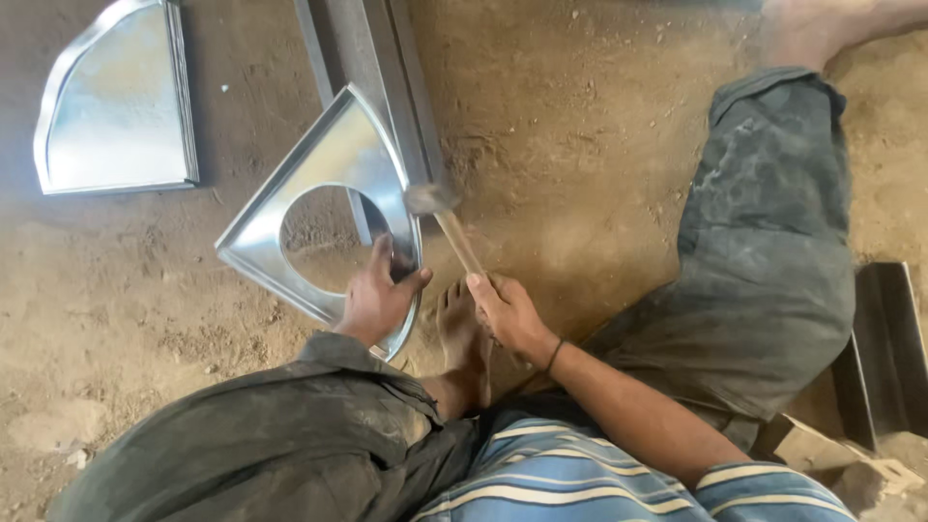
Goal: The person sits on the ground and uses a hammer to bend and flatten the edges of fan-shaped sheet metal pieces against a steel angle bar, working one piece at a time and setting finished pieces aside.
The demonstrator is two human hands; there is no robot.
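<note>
Left hand (pixel 375 298) grips the sheet-metal piece (pixel 329 164); right hand (pixel 507 311) holds a blurred, seemingly wooden-handled hammer (pixel 432 199).

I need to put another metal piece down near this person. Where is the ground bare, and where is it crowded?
Bare dirt lies between the solid metal sheet and the left knee, and between the steel bar and the right leg. It is crowded around the cut-out sheet, both hands and the hammer.

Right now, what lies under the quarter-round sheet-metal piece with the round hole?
Under the quarter-round sheet-metal piece, a dark steel bar and sandy ground show through the hole; the rest is covered.
</note>
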